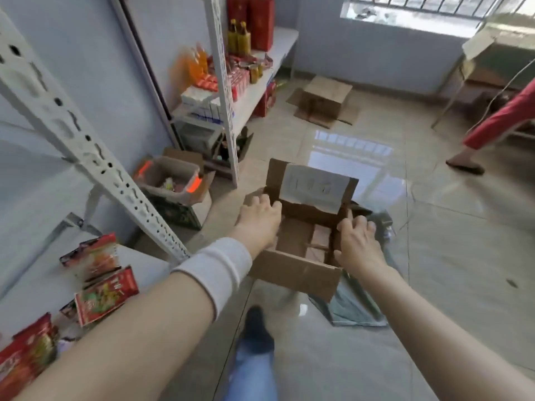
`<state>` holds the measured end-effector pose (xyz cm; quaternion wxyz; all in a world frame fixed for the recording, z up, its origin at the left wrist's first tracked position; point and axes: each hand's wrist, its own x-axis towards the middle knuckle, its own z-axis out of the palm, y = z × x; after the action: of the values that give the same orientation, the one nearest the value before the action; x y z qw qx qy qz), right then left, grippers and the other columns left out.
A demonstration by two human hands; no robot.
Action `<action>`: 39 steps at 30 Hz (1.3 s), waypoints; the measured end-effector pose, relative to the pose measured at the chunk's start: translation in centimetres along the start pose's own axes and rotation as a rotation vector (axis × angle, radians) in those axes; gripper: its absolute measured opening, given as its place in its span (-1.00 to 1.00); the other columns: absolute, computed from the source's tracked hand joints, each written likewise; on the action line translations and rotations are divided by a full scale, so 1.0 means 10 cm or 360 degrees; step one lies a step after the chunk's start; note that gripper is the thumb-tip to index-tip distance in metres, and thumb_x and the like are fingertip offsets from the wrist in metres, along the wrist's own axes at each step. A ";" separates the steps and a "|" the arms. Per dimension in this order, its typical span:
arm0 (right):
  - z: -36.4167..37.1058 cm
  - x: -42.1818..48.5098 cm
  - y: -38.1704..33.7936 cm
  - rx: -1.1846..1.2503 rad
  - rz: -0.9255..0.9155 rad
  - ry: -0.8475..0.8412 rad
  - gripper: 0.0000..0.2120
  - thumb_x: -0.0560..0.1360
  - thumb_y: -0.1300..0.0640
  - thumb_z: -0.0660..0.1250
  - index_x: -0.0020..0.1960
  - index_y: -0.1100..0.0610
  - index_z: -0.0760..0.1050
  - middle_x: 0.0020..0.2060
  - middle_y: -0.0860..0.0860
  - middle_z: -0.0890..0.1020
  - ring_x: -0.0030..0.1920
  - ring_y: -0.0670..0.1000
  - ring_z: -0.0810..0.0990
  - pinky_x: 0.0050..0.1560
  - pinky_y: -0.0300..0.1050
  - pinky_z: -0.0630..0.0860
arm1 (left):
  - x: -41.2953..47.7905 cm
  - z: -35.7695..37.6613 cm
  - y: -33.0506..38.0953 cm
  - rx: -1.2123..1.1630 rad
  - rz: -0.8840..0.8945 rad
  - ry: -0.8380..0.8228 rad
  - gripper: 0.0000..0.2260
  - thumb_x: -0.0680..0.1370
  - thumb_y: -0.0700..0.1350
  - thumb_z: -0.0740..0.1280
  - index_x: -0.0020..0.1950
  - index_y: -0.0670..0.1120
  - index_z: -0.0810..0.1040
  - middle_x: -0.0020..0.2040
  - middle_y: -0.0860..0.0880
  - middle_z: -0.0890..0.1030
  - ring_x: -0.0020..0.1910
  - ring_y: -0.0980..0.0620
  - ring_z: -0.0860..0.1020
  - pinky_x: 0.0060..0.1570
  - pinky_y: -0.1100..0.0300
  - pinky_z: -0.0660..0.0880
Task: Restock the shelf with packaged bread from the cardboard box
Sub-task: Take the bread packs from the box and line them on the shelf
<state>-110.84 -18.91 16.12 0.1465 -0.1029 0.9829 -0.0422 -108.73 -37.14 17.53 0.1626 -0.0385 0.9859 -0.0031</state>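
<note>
An open cardboard box (295, 273) sits in the middle of the view, above the tiled floor. My left hand (259, 221) grips its left wall near the rim. My right hand (357, 241) grips the right wall. The box's far flap (314, 186) stands up with a white label on it. Inside I see only bare brown cardboard; no bread shows. Red packaged goods (105, 295) lie on the white shelf (37, 290) at the lower left, beside my left forearm with its white wristband.
A slanted white shelf upright (95, 157) crosses the left. A second shelf unit (254, 91) holds bottles and red cartons. A grey bin (170, 178) and a flattened box (325, 101) lie on the floor. A person's leg in red trousers (492, 123) is at right. My shoe (257, 328) is below.
</note>
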 end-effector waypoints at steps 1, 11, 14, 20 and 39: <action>0.10 0.19 0.06 0.0012 0.0037 -0.0043 -0.63 0.48 0.25 0.29 0.24 0.17 0.28 0.29 0.21 0.26 0.38 0.24 0.16 0.19 0.13 0.43 | 0.24 0.11 0.04 -0.0002 0.0018 -0.0060 -0.58 0.44 -0.15 0.37 0.24 -0.15 0.31 0.22 -0.21 0.38 0.22 -0.20 0.37 0.12 -0.03 0.40; 1.70 2.31 0.45 0.0154 0.0374 -0.0448 -0.58 0.50 0.15 0.30 0.29 0.16 0.24 0.22 0.16 0.31 0.22 0.16 0.29 0.13 -0.02 0.42 | 2.76 1.68 0.02 -0.0148 0.0015 -0.0486 -0.58 0.48 -0.14 0.34 0.27 -0.16 0.27 0.25 -0.20 0.35 0.23 -0.18 0.34 0.12 -0.03 0.39; 2.38 2.86 0.57 0.0329 0.0600 -0.0566 -0.57 0.51 0.17 0.30 0.30 0.23 0.24 0.25 0.20 0.30 0.24 0.17 0.31 0.12 -0.05 0.40 | 3.30 2.41 0.01 -0.0264 -0.0140 -0.0564 -0.59 0.51 -0.08 0.31 0.27 -0.16 0.27 0.25 -0.20 0.35 0.23 -0.18 0.34 0.09 -0.01 0.41; 3.69 3.61 0.83 0.0397 0.1139 -0.0700 -0.43 0.60 0.12 0.11 0.45 0.40 -0.02 0.38 0.31 0.19 0.36 0.27 0.22 0.33 0.05 0.27 | 4.06 3.64 -0.04 -0.0626 -0.0689 -0.0469 -0.39 0.51 -0.11 0.29 0.45 -0.20 0.05 0.41 -0.26 0.19 0.37 -0.24 0.23 0.26 -0.06 0.31; 3.86 3.99 0.91 0.1036 0.1454 -0.0417 -0.55 0.39 0.05 0.46 0.20 0.15 0.45 0.17 0.16 0.51 0.25 0.22 0.41 0.20 -0.02 0.36 | 4.52 3.95 -0.13 -0.1433 -0.0881 -0.0439 -0.53 0.39 -0.13 0.47 0.24 -0.17 0.42 0.23 -0.17 0.50 0.24 -0.13 0.45 0.10 0.20 0.38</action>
<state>-138.45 -20.66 -32.84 0.2944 0.3781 0.8378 -0.2617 -138.67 -41.70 -34.33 0.2509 -0.3624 0.8123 0.3818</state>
